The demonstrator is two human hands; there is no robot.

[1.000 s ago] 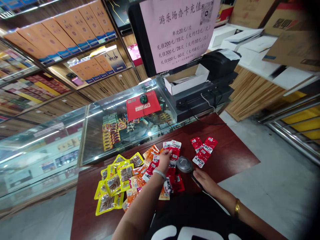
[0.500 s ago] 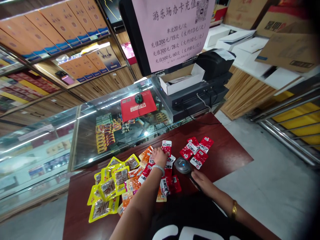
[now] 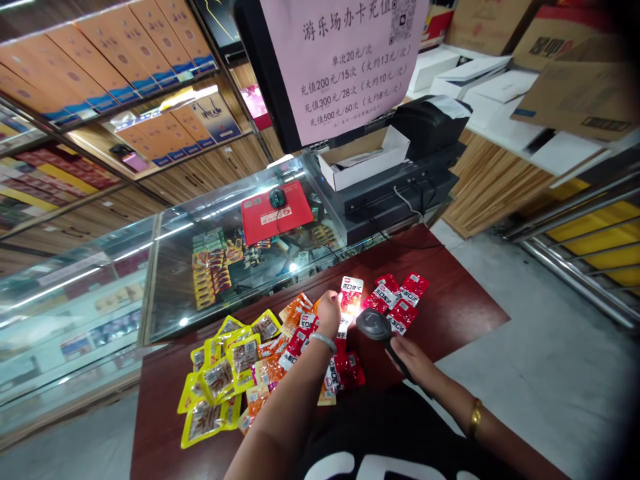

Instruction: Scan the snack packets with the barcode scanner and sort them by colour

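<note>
My left hand (image 3: 329, 315) is closed on the edge of a red and white snack packet (image 3: 353, 291), raised over the pile. In my right hand (image 3: 410, 359) is a dark handheld barcode scanner (image 3: 374, 324), gripped by its handle. Its head points at the packet, and a bright glow falls on the packet's lower part. Beneath and beside my left hand lie more red packets (image 3: 350, 369), partly covered by my forearm. Orange packets (image 3: 269, 369) and yellow packets (image 3: 219, 379) spread to the left. Several red packets (image 3: 401, 293) form a separate group beyond the scanner.
The packets rest on a dark red wooden counter (image 3: 455, 300). Behind it stands a glass display case (image 3: 173, 287) with a red mat (image 3: 300, 200) and a mouse (image 3: 277, 197). A black monitor (image 3: 265, 80) bearing a pink sign and a white open box (image 3: 365, 163) stand at the back.
My left hand has lifted a red and white packet from the pile and shifted right towards the scanner. The scanner has tilted slightly, and a bright light now shines on the packet.
</note>
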